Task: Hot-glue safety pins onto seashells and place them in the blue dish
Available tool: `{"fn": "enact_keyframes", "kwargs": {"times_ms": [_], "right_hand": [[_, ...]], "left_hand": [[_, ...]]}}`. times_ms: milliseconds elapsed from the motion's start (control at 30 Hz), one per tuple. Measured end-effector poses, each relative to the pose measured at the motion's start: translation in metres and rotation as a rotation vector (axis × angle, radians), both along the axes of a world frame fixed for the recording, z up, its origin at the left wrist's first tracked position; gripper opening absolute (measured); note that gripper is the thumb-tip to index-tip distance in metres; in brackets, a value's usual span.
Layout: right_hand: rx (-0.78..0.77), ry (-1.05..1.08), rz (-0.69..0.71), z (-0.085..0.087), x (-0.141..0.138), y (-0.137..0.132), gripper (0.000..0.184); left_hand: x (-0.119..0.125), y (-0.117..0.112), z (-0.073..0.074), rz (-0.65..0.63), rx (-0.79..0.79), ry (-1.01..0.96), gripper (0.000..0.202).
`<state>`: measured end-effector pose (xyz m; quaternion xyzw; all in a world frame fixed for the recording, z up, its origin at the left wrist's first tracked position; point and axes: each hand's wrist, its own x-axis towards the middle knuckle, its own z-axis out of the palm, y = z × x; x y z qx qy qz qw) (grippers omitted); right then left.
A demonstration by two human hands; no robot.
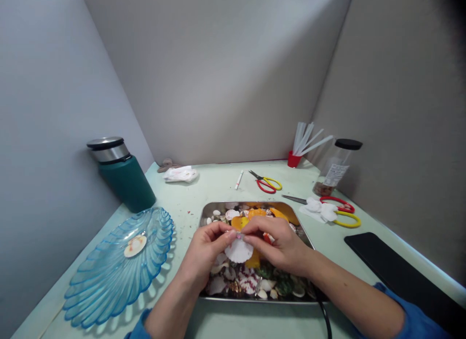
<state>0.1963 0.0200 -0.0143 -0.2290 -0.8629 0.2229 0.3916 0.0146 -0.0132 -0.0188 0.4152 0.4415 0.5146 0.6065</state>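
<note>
Between my two hands is a white scallop shell (239, 251), held by its narrow end above a metal tray (255, 300). My left hand (208, 249) pinches the shell's left side with thumb and forefinger. From the right, my right hand (280, 242) pinches at the same end, fingers closed. A small pink spot shows there, too small to make out. Beneath the hands the tray holds many shells, orange and yellow pieces and some green material. On the left, a blue shell-shaped dish (109, 276) carries one pale scallop shell (135, 245).
A green bottle (125, 181) stands behind the dish. At the back are a white packet (180, 174), a white pen (239, 180), scissors (267, 182) and a red cup (294, 159) of translucent sticks. Rightward are larger scissors (340, 211), a jar (337, 166) and a black pad (393, 276).
</note>
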Motion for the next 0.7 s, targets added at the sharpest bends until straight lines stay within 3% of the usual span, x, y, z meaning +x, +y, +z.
{"fn": "enact_keyframes", "kwargs": {"times_ms": [367, 700], "right_hand": [[-0.002, 0.014, -0.087, 0.0012, -0.0012, 0.0030, 0.008], [0.065, 0.000, -0.046, 0.0013, -0.0011, 0.0025, 0.008]], "left_hand": [[0.0006, -0.0007, 0.0000, -0.005, -0.030, -0.002, 0.025], [0.0025, 0.0008, 0.0024, 0.022, -0.003, 0.023, 0.022]]}}
